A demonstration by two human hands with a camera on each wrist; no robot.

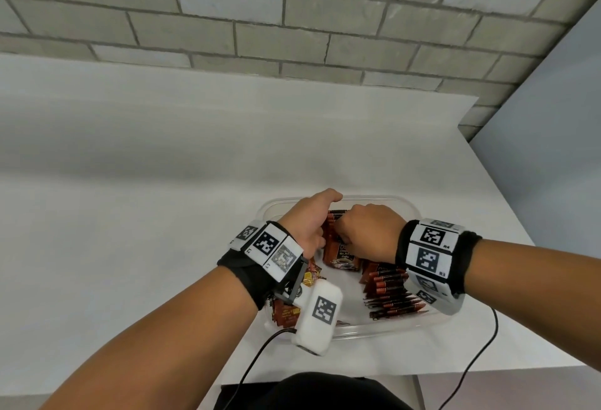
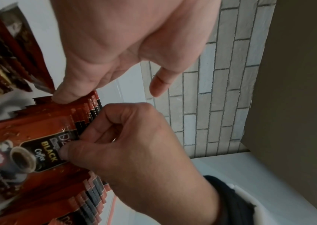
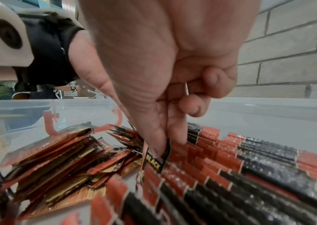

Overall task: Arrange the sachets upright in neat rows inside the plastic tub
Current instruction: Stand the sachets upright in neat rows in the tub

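Both hands are being held over the clear plastic tub point(image 1: 403, 203) on the white tabletop point(image 1: 130, 214); a black coffee sachet point(image 3: 156, 158) is being pinched by the thumb and curled fingers point(image 2: 103, 134) of the right hand point(image 1: 367, 230) at the front of an upright row of sachets point(image 1: 338, 247); that row is being pressed by one straight fingertip of the left hand point(image 2: 134, 38), its other fingers spread; loose sachets point(image 3: 57, 159) lying jumbled are being shown clearly only by the right wrist view.

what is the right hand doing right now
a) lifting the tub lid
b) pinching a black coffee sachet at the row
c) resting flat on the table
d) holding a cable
b: the right hand pinches the top edge of a black coffee sachet at the upright row inside the plastic tub.
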